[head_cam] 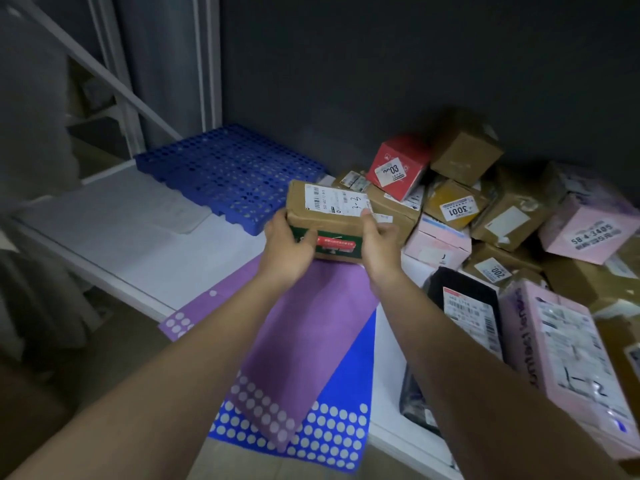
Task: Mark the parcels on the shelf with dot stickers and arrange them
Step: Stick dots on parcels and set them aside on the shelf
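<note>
Brown cardboard, taped and creased, makes up the small oblong parcel (329, 216) held at the centre of the frame, above the white shelf board (138, 244). Its top carries a white shipping label with handwriting; its near side shows green and red print. The left hand (289, 249) grips the parcel's left end with curled fingers, and the right hand (379, 242) grips the right end, thumb up on the label edge.

It looks light and fairly stiff, though the wrinkled wrap suggests the walls give a little, so holding it by the two short ends, as now, seems sound; the tape may be slick.

Below the forearms lie a purple dot-sticker sheet (304, 317) over a blue dot-sticker sheet (349, 403), both overhanging the shelf front. A blue perforated plastic pallet (228, 171) sits at upper left; a pile of brown, pink and red parcels (485, 209) fills the right.

The light is dim, the labels mostly unreadable, and the pile runs off the right edge. Whether the held parcel bears a dot I cannot tell.
</note>
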